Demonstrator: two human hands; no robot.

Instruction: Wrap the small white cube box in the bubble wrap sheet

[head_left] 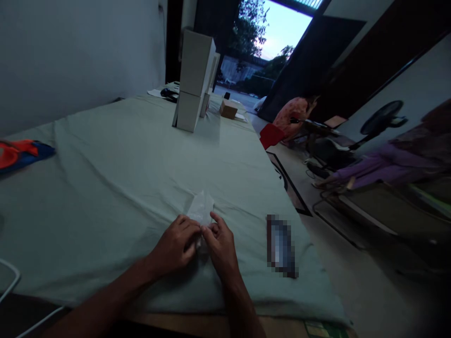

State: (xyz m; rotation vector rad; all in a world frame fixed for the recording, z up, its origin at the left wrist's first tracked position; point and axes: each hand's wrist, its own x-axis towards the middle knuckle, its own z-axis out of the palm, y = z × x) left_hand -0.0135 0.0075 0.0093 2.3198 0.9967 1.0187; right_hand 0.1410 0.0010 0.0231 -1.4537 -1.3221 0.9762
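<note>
A thin, whitish see-through plastic bag [200, 207] lies on the pale green cloth near the table's front, its pointed end facing away from me. My left hand [176, 245] is closed on the near part of it, fingers bent and pressed together. From the other side my right hand [221, 244] pinches the same plastic with thumb and fingertips, its index finger partly raised. The two hands meet at the fingertips, which hide much of the bag's middle. A blurred-out, phone-shaped object [281, 246] lies to the right of my right hand.
Tall white boxes [193, 80] and a small brown carton [228, 109] stand toward the table's far end. An orange and blue item [23, 154] lies at left, a white cable [12, 277] below it. Right of the table are a fan [382, 117] and two seated people.
</note>
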